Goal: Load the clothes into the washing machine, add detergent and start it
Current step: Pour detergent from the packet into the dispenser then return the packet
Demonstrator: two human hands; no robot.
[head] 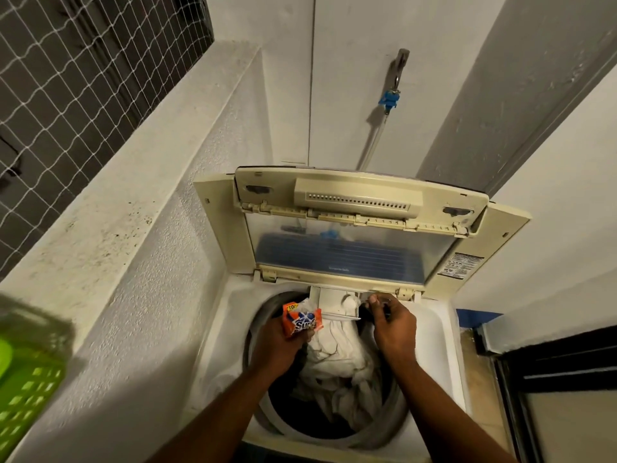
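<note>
The left hand [283, 342] grips an orange detergent packet [302, 320] over the clothes [337, 359]; the right hand [390, 320] pinches the detergent drawer [334, 304] at the washing machine's [444, 332] back edge.

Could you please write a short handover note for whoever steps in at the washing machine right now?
Left hand: holding the orange detergent sachet over the drum; whether it is torn open cannot be told.
Right hand: fingers at the rear rim, by the pulled-out detergent drawer; grip unclear.
Washing machine: lid folded up and open.
Clothes: white and grey laundry already piled in the drum.
Green basket: on the ledge to the left, blurred.
Done: loading, as far as visible.
Left: add detergent, push the drawer in, close the lid, start the machine.
</note>
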